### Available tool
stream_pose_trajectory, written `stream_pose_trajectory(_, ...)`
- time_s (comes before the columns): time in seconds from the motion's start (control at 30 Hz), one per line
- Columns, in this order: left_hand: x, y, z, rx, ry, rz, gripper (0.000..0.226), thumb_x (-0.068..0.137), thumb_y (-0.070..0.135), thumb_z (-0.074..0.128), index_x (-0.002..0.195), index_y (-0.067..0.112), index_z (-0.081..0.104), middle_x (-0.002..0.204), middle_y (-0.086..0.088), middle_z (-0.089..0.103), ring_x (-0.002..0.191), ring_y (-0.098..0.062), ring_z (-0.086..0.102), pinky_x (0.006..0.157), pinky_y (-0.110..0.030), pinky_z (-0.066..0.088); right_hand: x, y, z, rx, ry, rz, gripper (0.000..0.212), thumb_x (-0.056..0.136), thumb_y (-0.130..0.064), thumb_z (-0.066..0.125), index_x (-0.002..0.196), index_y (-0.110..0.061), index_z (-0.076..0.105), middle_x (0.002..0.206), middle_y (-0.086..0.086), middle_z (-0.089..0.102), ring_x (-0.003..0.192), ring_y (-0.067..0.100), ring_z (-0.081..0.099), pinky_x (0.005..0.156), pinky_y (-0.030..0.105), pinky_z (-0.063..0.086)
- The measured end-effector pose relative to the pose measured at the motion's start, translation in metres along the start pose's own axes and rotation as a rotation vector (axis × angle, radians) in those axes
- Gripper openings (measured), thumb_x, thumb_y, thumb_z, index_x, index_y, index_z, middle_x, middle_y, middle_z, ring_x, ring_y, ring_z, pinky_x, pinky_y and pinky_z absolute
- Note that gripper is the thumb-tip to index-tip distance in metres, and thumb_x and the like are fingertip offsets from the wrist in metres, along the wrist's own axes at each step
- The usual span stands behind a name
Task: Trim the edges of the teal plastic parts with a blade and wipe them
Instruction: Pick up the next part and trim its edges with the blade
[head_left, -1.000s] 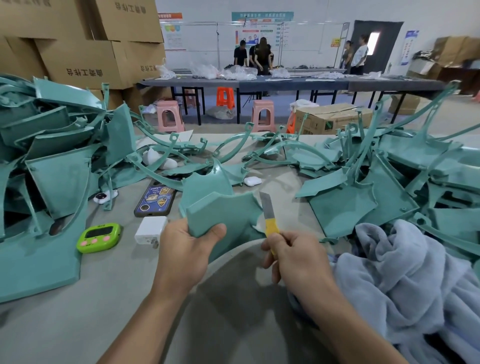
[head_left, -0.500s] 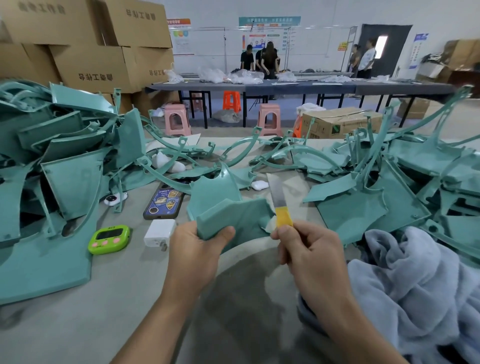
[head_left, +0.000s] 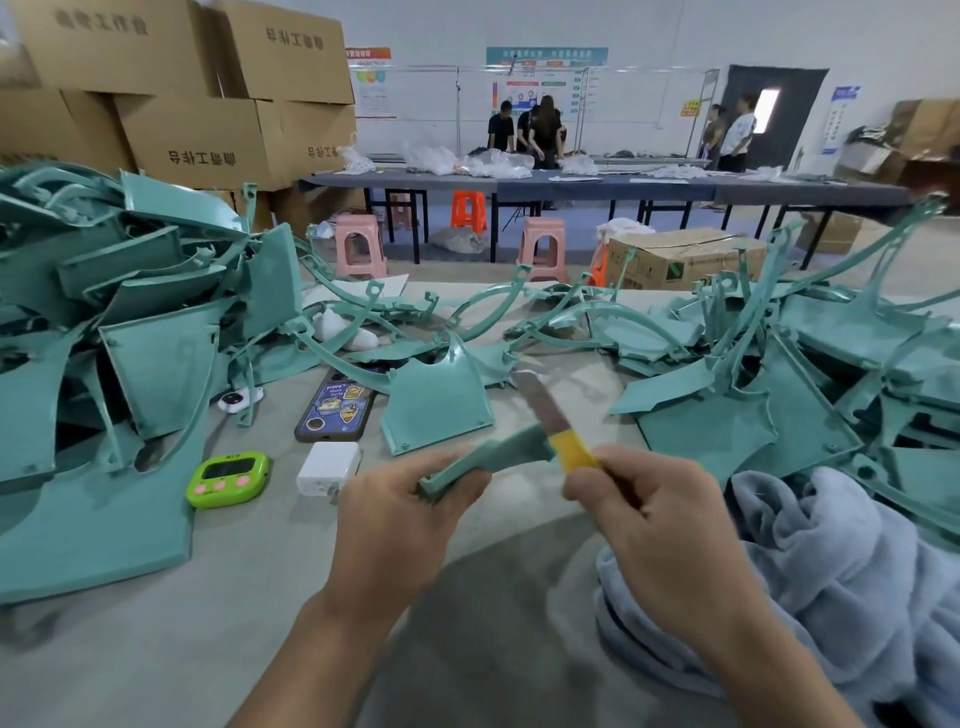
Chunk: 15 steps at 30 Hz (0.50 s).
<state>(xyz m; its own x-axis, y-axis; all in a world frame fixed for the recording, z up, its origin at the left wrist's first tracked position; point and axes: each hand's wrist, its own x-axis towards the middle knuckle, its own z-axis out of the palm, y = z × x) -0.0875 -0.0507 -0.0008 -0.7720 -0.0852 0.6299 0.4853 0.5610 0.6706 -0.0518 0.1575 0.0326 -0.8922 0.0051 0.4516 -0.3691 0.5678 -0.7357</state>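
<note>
Teal part (head_left: 498, 457) now turned edge-on — left fingers (head_left: 457, 484) grip it, right fingers (head_left: 589, 488) grip the blade (head_left: 541, 405).

Part rolled edge-on

The left hand (head_left: 400, 525) has turned the teal part (head_left: 493, 454) from face-on to a thin edge-on strip, and the blade (head_left: 543, 408) in the right hand (head_left: 660, 525) now meets the strip's right end.

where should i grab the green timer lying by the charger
Probably best to pinch the timer across its two long edges, coming from above. It lies face up, and a teal panel crowds its left end while the charger sits near its right.
</note>
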Motion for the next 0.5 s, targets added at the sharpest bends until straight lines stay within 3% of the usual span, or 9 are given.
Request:
stream_pose_trajectory(0.1,0.0,-0.001,-0.001,-0.013,0.003,-0.013,0.034,0.078,0.04,0.085,0.103,0.054,0.065,0.077,0.033,0.07,0.064,0.01,0.061,0.058,-0.004,0.04,-0.001,-0.003,0.007,-0.085,-0.049,-0.022,0.038,0.094,-0.037,0.06,0.066,-0.014,0.048,0.049,-0.009,0.037,0.049,0.009,0.033,0.048,0.025,0.025)
stream_pose_trajectory(0.13,0.0,-0.002,-0.001,-0.006,0.02,-0.051,0.025,0.076,0.05,0.081,0.096,0.051,0.066,0.069,0.023,0.068,0.057,0.005,0.055,0.053,-0.009,0.041,0.001,0.0,0.006,-0.165,-0.012,0.019,0.041,0.095,-0.034,0.061,0.063,-0.016,0.044,0.048,-0.007,0.038,0.049,0.012,0.034,0.049,0.029,0.026)
stream_pose_trajectory(0.2,0.002,-0.006,-0.001,-0.074,0.064,-0.171,0.034,0.068,0.067,0.071,0.087,0.039,0.069,0.06,0.007,0.064,0.053,-0.001,0.048,0.052,-0.026,0.047,0.002,0.006,0.0,-0.282,0.11,0.079,0.047,0.096,-0.027,0.061,0.057,-0.018,0.037,0.045,-0.002,0.037,0.048,0.015,0.032,0.049,0.033,0.025)
stream_pose_trajectory(0.23,0.004,-0.006,-0.001,-0.197,0.096,-0.235,0.033,0.065,0.067,0.072,0.085,0.04,0.073,0.062,0.013,0.067,0.056,0.0,0.055,0.052,-0.028,0.051,0.002,0.008,-0.003,-0.296,0.174,0.076,0.049,0.096,-0.024,0.062,0.056,-0.02,0.034,0.045,-0.001,0.035,0.047,0.016,0.031,0.048,0.032,0.025)
stream_pose_trajectory(0.3,0.009,-0.004,-0.003,-0.337,0.185,-0.299,0.018,0.067,0.056,0.078,0.084,0.053,0.075,0.081,0.022,0.075,0.073,0.003,0.07,0.057,-0.017,0.053,-0.001,0.008,-0.005,-0.279,0.24,0.039,0.045,0.095,-0.027,0.06,0.058,-0.02,0.035,0.047,0.0,0.038,0.048,0.018,0.033,0.047,0.028,0.025)
stream_pose_trajectory(0.37,0.011,-0.01,-0.005,-0.229,0.265,-0.291,0.013,0.072,0.05,0.078,0.081,0.058,0.073,0.082,0.025,0.075,0.076,0.004,0.071,0.066,-0.02,0.055,-0.002,0.005,0.001,-0.254,0.219,0.006,0.041,0.094,-0.032,0.058,0.061,-0.019,0.038,0.055,-0.004,0.046,0.053,0.018,0.038,0.048,0.027,0.028)
stream_pose_trajectory(0.43,0.008,-0.01,-0.005,-0.103,0.264,-0.274,0.007,0.076,0.054,0.073,0.082,0.057,0.071,0.073,0.027,0.069,0.066,0.002,0.063,0.065,-0.019,0.05,-0.002,0.004,0.01,-0.242,0.157,0.0,0.041,0.095,-0.033,0.059,0.062,-0.019,0.039,0.059,-0.008,0.048,0.056,0.018,0.039,0.05,0.027,0.03)
stream_pose_trajectory(0.5,0.0,-0.011,-0.001,0.025,0.18,-0.185,0.026,0.084,0.036,0.075,0.106,0.049,0.073,0.09,0.026,0.072,0.08,0.002,0.064,0.074,-0.008,0.046,-0.003,0.006,0.015,-0.2,0.122,0.009,0.039,0.096,-0.032,0.06,0.063,-0.018,0.044,0.058,-0.006,0.047,0.055,0.018,0.039,0.05,0.028,0.03)
